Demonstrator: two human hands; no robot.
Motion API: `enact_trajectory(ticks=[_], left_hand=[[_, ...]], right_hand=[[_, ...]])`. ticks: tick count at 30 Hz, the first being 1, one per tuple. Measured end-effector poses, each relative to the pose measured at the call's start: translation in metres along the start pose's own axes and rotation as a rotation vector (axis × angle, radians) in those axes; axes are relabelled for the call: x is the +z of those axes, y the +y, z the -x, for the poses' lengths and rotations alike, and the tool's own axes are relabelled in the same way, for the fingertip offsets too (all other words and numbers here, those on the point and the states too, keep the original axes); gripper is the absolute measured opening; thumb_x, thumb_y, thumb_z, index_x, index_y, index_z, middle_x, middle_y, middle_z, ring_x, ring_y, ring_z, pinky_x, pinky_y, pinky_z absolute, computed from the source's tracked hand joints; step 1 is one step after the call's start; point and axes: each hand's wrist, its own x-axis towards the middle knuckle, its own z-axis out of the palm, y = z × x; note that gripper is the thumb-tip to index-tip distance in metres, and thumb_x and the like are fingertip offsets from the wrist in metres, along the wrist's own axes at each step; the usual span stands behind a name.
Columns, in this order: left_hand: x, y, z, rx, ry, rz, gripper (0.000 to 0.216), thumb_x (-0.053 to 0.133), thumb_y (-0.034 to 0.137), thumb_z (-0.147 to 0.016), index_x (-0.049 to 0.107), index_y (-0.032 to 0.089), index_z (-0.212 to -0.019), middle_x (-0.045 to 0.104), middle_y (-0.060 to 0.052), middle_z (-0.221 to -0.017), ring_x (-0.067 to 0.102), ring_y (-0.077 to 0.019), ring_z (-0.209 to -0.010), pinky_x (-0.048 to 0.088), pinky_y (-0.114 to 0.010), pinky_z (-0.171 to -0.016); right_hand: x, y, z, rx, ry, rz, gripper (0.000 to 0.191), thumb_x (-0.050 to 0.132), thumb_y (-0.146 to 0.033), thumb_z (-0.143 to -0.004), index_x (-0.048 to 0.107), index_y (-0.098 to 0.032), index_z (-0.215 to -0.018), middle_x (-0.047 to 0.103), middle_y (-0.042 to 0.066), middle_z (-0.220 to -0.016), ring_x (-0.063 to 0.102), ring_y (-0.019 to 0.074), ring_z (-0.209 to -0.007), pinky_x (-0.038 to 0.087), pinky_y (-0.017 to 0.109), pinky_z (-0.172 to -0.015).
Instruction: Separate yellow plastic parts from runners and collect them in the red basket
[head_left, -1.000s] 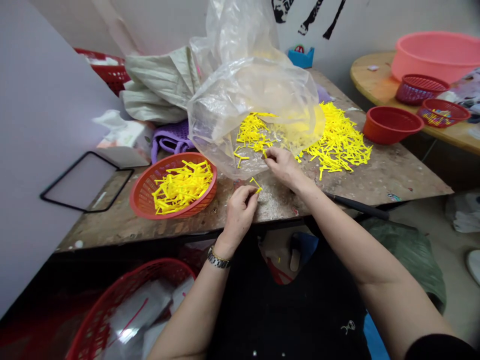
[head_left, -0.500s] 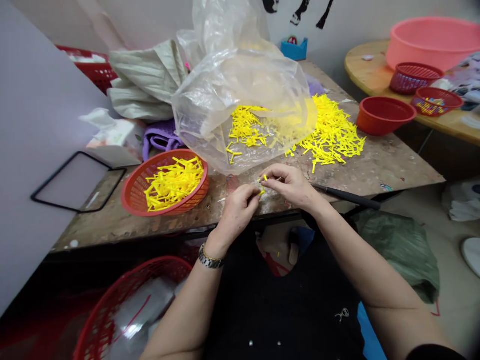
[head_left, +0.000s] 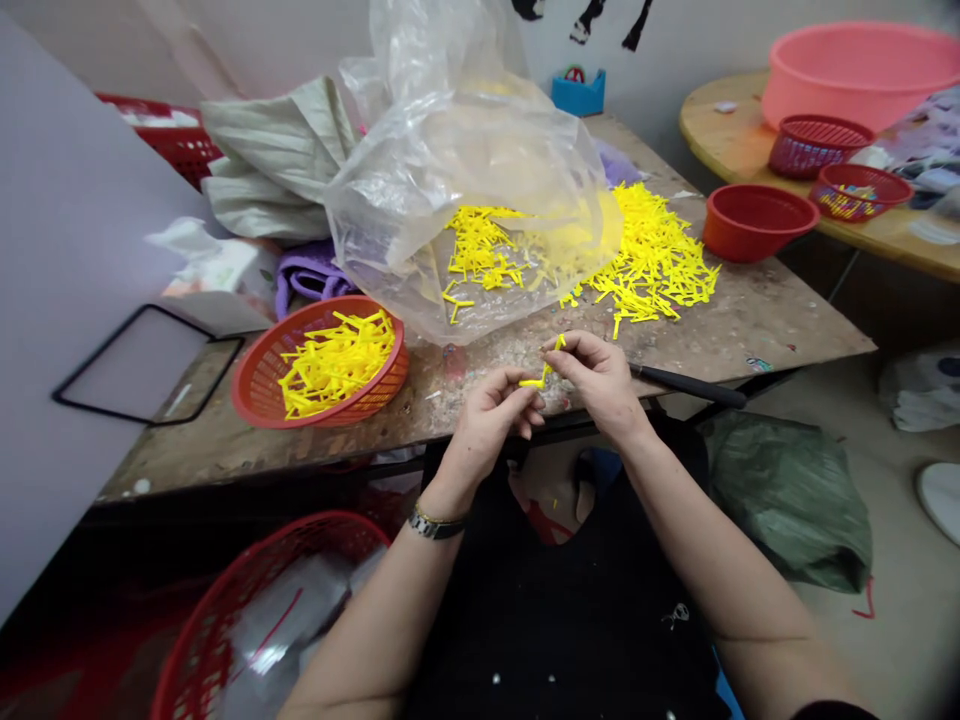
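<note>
My left hand and my right hand meet at the near edge of the worn wooden table. Both pinch small yellow plastic pieces between fingertips, and the pieces touch each other. Just beyond my hands lies a clear plastic bag with yellow pieces inside. A loose pile of yellow pieces spreads on the table to its right. To the left, an orange mesh basket holds more yellow pieces.
A dark knife-like tool lies by my right wrist. A red bowl sits at the table's right. A second table carries a pink basin and small baskets. A red basket stands below left.
My right hand came back from the bag's mouth with a yellow piece and joined my left hand at the table edge. Both hands drew nearer to me.
</note>
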Motion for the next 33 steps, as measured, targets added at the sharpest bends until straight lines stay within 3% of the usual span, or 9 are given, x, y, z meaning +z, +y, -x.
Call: enact_trajectory(ticks=[5, 13, 19, 26, 33], left_hand=[[0.013, -0.001, 0.003, -0.144, -0.044, 0.289, 0.037, 0.084, 0.034, -0.074, 0.063, 0.018, -0.1, 0.073, -0.002, -0.075, 0.071, -0.0135, -0.062, 0.049, -0.016, -0.047], [0.018, -0.001, 0.006, -0.193, -0.05, 0.396, 0.033, 0.082, 0.027, -0.078, 0.062, 0.018, -0.103, 0.071, 0.0, -0.074, 0.069, -0.0102, -0.059, 0.05, -0.013, -0.048], [0.018, -0.002, 0.005, -0.308, -0.015, 0.495, 0.012, 0.071, 0.014, -0.085, 0.059, 0.015, -0.084, 0.067, 0.001, -0.069, 0.064, -0.0061, -0.053, 0.05, -0.011, -0.047], [0.012, -0.002, 0.004, -0.119, 0.021, 0.326, 0.028, 0.084, 0.027, -0.073, 0.06, 0.014, -0.081, 0.067, 0.001, -0.068, 0.065, -0.0083, -0.053, 0.051, -0.013, -0.045], [0.003, -0.001, 0.008, 0.008, 0.06, -0.001, 0.03, 0.079, 0.039, -0.077, 0.06, 0.016, -0.081, 0.065, 0.002, -0.066, 0.067, -0.0104, -0.058, 0.053, -0.015, -0.048]], right_hand=[[-0.001, 0.0, 0.012, -0.001, 0.07, -0.028, 0.019, 0.072, -0.042, -0.08, 0.07, -0.024, -0.087, 0.067, -0.001, -0.081, 0.057, 0.0128, -0.069, 0.05, 0.027, -0.068], [0.0, -0.003, 0.03, -0.088, 0.105, -0.012, 0.009, 0.069, -0.033, -0.084, 0.069, -0.024, -0.086, 0.071, 0.001, -0.087, 0.066, 0.0163, -0.084, 0.053, 0.031, -0.08], [-0.002, 0.001, 0.042, -0.163, 0.12, 0.023, 0.005, 0.068, -0.028, -0.088, 0.071, -0.024, -0.087, 0.071, 0.002, -0.089, 0.066, 0.0171, -0.088, 0.053, 0.032, -0.084], [-0.01, 0.006, 0.046, -0.214, 0.166, 0.005, 0.007, 0.073, -0.029, -0.085, 0.073, -0.023, -0.082, 0.071, 0.002, -0.092, 0.066, 0.0179, -0.094, 0.053, 0.032, -0.085], [-0.02, 0.007, 0.043, 0.011, 0.28, -0.255, 0.012, 0.076, -0.031, -0.08, 0.07, -0.024, -0.087, 0.063, -0.005, -0.075, 0.057, 0.0072, -0.061, 0.049, 0.02, -0.06]])
